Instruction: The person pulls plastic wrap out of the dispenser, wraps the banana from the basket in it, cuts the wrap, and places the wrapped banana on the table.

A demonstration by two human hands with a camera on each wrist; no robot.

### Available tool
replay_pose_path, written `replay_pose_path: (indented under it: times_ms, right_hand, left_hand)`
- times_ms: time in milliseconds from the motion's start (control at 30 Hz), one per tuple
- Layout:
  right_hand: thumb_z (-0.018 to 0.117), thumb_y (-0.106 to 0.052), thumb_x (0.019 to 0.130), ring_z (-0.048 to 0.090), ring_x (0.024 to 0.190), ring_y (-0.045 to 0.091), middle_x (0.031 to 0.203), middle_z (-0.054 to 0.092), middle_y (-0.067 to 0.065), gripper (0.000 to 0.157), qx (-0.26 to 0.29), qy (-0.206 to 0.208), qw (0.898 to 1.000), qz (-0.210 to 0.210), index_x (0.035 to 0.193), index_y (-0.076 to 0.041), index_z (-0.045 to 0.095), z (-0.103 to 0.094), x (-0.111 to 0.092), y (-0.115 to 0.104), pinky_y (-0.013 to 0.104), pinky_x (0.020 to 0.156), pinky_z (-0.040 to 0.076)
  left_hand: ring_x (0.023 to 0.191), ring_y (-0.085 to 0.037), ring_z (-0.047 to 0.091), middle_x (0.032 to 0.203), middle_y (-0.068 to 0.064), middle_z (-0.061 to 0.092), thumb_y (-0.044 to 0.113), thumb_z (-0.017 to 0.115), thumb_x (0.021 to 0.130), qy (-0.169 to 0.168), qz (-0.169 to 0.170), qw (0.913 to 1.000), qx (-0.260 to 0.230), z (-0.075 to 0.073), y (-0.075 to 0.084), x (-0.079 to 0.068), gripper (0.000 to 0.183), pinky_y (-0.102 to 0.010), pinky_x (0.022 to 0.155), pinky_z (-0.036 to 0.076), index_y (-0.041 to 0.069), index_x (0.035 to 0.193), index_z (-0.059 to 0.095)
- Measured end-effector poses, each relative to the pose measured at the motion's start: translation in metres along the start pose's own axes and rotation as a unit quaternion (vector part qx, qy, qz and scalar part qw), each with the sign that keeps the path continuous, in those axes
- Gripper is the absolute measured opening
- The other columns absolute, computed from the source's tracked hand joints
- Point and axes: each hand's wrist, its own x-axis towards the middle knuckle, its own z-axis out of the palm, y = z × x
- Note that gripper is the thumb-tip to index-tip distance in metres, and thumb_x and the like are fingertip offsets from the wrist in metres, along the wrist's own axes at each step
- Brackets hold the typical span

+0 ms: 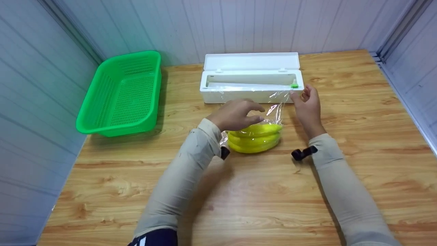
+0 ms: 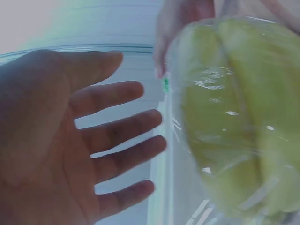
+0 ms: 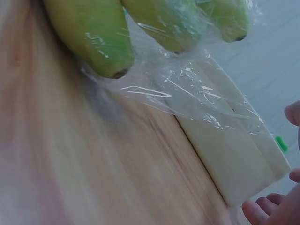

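Note:
A bunch of yellow bananas, wrapped in clear plastic film, lies on the wooden table. From it the cling film stretches up to the front edge of a white film dispenser box, whose lid stands raised. My left hand hovers over the bananas, partly covering them in the head view; its fingers are spread with nothing between them in the left wrist view. At the box's right end is my right hand, thumb close to the front corner and the green slider. Its thumb and fingers stand apart in the right wrist view.
A green plastic basket stands at the back left of the wooden table. Behind the dispenser rises a pale panelled wall, with more panels on both sides.

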Motion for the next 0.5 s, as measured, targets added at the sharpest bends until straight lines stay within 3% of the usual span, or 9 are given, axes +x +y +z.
replay_pose_path:
  times_ms: [200,333,500]
  right_hand:
    - [0.066,-0.042,0.096,0.04,0.135,0.02,0.151,0.04,0.011,0.075,0.037,0.004,0.999,-0.016,0.153,-0.008,0.031,0.006,0.009,0.002,0.027,0.113,0.032]
    - [0.067,-0.039,0.096,0.041,0.134,0.019,0.149,0.041,0.007,0.071,0.074,-0.002,0.997,0.003,0.153,-0.016,0.031,0.009,0.009,0.004,0.028,0.11,0.036]
    - [0.066,-0.043,0.096,0.043,0.131,0.018,0.149,0.041,0.007,0.075,0.062,-0.006,0.998,0.021,0.155,-0.02,0.027,0.011,0.01,0.008,0.029,0.106,0.041]
  left_hand:
    - [0.135,-0.016,0.047,0.145,0.001,0.055,0.04,0.052,0.104,-0.056,0.014,0.9983,0.013,-0.012,0.014,0.019,0.044,-0.034,0.112,0.036,0.018,0.142,0.057]
    - [0.131,-0.017,0.051,0.143,-0.001,0.057,0.038,0.051,0.105,-0.075,0.027,0.9967,0.017,-0.019,0.02,0.035,0.043,-0.033,0.109,0.039,0.016,0.141,0.058]
    - [0.127,-0.015,0.054,0.141,0.0,0.058,0.041,0.049,0.105,-0.092,0.012,0.9943,0.052,-0.026,0.029,0.056,0.045,-0.031,0.104,0.042,0.015,0.141,0.058]
